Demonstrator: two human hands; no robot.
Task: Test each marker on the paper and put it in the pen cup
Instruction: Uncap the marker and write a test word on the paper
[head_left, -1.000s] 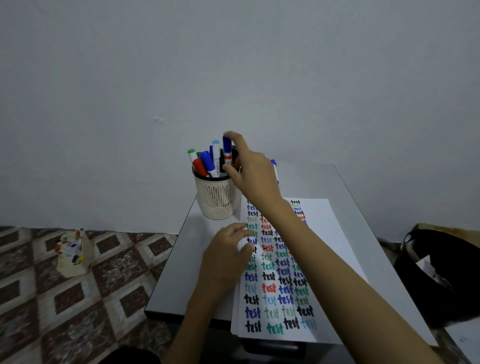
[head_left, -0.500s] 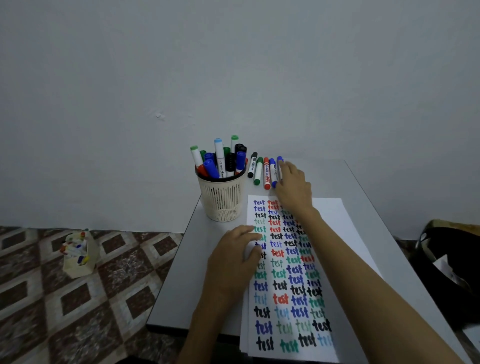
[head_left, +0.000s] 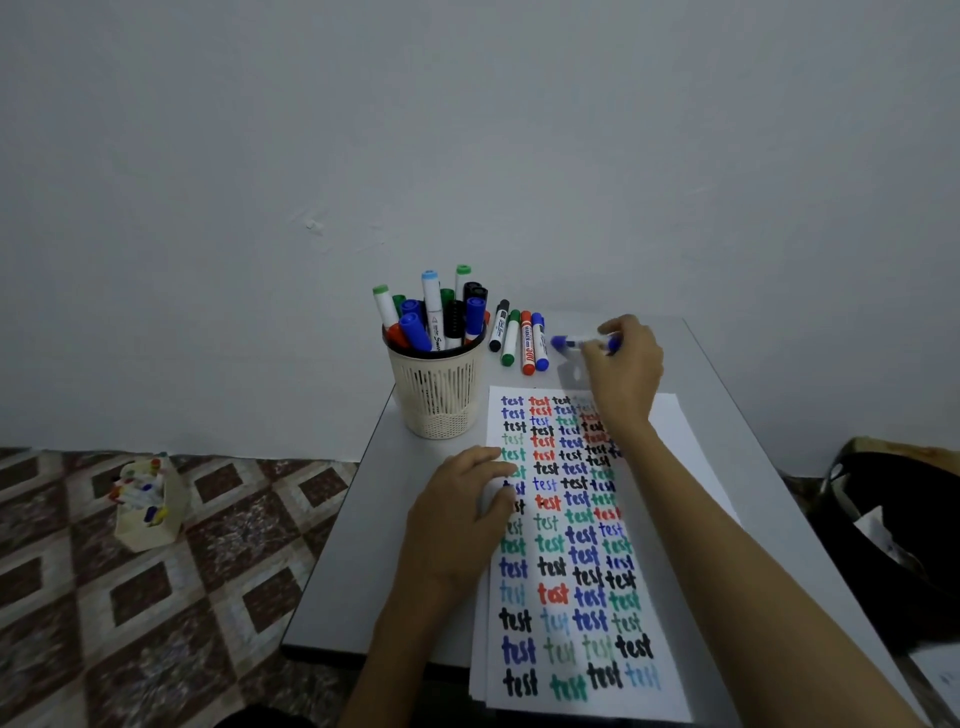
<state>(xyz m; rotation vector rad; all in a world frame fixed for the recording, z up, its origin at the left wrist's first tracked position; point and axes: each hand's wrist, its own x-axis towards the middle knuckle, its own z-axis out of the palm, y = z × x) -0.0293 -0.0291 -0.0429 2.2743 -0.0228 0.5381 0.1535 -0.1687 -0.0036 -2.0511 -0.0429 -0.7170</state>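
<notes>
While the left hand (head_left: 460, 525) is lying flat, fingers spread and gripping nothing, pinning the left edge of the paper (head_left: 670, 447) to the grey counter (head_left: 358, 545), the right hand (head_left: 623, 364) is hovering beyond the sheet's far end, pinching a blue marker (head_left: 574, 342) between its fingertips. That marker is lying sideways in the air — blurred, its blue cap pointing left toward the row of loose markers. Four of them are resting side by side on the counter just right of the cup (head_left: 436, 389): a black marker (head_left: 498, 325), a green marker (head_left: 510, 338), a red marker (head_left: 528, 343) and a second blue one (head_left: 540, 342), all well clear of the hand. The cream mesh cup is standing upright near the counter's far left corner, crowded with capped markers — blue, green, black, red, light blue. Columns of the word "test" in those colours are filling the paper. Down on the tiled floor (head_left: 156, 597) at left, a small box (head_left: 148, 506) of colourful bits is sitting by the wall.
</notes>
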